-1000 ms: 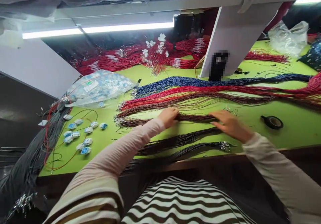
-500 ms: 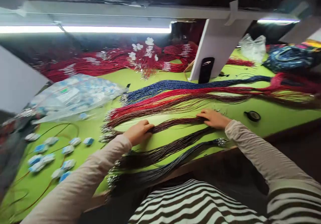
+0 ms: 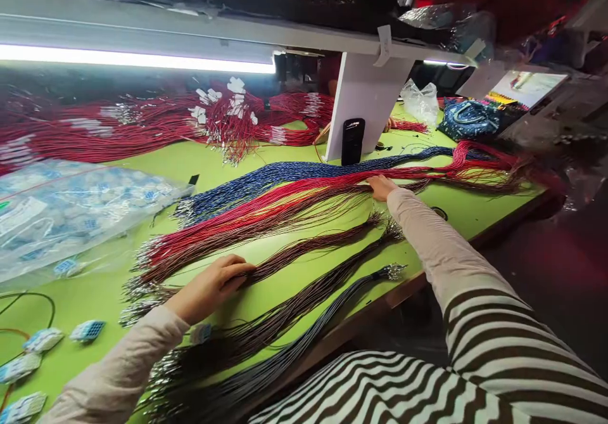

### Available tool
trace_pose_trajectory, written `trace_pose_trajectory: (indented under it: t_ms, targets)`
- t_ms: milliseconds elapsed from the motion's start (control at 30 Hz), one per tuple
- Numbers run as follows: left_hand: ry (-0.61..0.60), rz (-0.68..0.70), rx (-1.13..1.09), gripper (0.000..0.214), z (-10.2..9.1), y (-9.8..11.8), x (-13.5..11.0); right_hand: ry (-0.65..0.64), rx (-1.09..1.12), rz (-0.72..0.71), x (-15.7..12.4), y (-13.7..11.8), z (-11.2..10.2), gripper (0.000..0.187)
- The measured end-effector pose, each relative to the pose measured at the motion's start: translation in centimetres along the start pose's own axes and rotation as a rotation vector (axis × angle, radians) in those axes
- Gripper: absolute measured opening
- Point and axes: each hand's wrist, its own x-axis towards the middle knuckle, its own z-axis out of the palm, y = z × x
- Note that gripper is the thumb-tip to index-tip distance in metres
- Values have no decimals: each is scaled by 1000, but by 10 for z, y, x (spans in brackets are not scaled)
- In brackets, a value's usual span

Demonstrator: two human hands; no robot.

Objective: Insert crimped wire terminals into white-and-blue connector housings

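Clock positions are taken from the middle of the view. Both hands are bare. The left hand (image 3: 216, 284), between seven and eight o'clock, has its fingers curled closed over a short brown bundle (image 3: 304, 246), which runs up from it towards two o'clock. The right hand (image 3: 381, 187), at three o'clock, reaches with bent fingers onto long brown wires (image 3: 327, 201) beside red wires (image 3: 280, 199); its fingertips are hidden, so whether it grips anything is unclear.

The likeliest trouble is mixing: the brown strands splay loosely, and a careless pull could drag neighbours along or snag the metal tips. A dark brown bundle (image 3: 285, 310) and a grey bundle (image 3: 304, 351) lie towards six o'clock — the grey one so near the front edge that a brushing sleeve might tip it off.

The surface is a lime-green counter (image 3: 484, 212). Blue wires (image 3: 280, 172) lie beyond the red. At nine o'clock sits a clear bag of connectors (image 3: 95, 212); at eight, loose connectors (image 3: 42, 340). A dark handset (image 3: 353, 142) leans on a white panel (image 3: 375, 88) around one o'clock. Red bundles (image 3: 142, 126) line the back under a bright tube light (image 3: 142, 61) — the room behind is dim and cluttered.
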Motion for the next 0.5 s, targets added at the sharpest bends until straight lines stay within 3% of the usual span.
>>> trace_pose_trajectory:
  t_ms: [200, 333, 500]
  targets:
    - [176, 6, 54, 35, -9, -11, -2, -113, -43, -119, 3, 7, -2, 46]
    - [298, 13, 151, 33, -18, -14, 6, -191, -25, -118, 11, 5, -13, 45]
    - [215, -42, 325, 45, -18, -22, 12, -313, 1, -118, 24, 6, -30, 33]
